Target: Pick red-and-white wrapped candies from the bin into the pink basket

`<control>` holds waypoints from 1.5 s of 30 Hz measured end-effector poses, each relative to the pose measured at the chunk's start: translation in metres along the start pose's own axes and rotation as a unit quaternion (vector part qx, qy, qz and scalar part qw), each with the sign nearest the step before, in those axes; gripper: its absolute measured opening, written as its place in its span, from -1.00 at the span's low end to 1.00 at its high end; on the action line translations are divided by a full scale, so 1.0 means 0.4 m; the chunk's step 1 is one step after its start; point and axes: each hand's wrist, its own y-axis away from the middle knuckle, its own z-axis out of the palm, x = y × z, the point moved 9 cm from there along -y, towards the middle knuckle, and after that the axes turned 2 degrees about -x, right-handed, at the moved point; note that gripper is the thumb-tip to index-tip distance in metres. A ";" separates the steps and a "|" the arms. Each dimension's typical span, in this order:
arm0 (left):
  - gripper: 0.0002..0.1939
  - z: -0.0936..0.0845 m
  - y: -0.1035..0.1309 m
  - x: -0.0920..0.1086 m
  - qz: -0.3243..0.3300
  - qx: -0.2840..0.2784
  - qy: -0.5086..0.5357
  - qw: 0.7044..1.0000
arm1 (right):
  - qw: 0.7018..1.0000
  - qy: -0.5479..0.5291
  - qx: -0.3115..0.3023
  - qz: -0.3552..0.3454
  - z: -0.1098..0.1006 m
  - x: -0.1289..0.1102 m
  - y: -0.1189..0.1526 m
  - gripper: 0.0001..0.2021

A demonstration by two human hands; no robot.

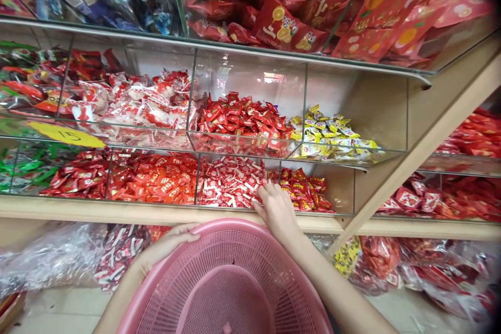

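Note:
A pink plastic basket (230,227) with mesh sides is in front of me, its inside facing up. My left hand (168,242) grips its left rim, fingers laid along the edge. My right hand (276,209) reaches over the basket's far right rim to the glass front of a low shelf bin. Its fingers are bent inward at the small red-and-white wrapped candies (230,182); whatever is between the fingertips is hidden. Just right of that hand lie red candies with yellow print (303,190). The visible basket floor holds only a small pale pink patch, which I cannot identify.
Glass-divided shelves hold red-wrapped candies (242,120), yellow-and-white candies (329,133) and large red packets (277,21). A yellow price tag (66,134) reads 15. A slanted wooden post (415,135) stands at right. Plastic bags of candy (379,258) lie underneath.

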 end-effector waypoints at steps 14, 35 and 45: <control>-0.58 -0.008 0.002 -0.010 -0.026 0.038 -0.009 0.999 | 0.973 -0.192 0.127 -0.010 -0.142 0.016 0.049 -0.87; -0.61 0.001 0.000 0.005 -0.005 0.029 -0.061 0.998 | 0.912 -0.005 -0.122 -0.392 0.271 -0.358 0.289 -0.89; -0.63 -0.002 -0.008 -0.003 0.006 0.017 -0.037 0.999 | 0.923 -0.029 -0.128 -0.362 0.253 -0.364 0.269 -0.87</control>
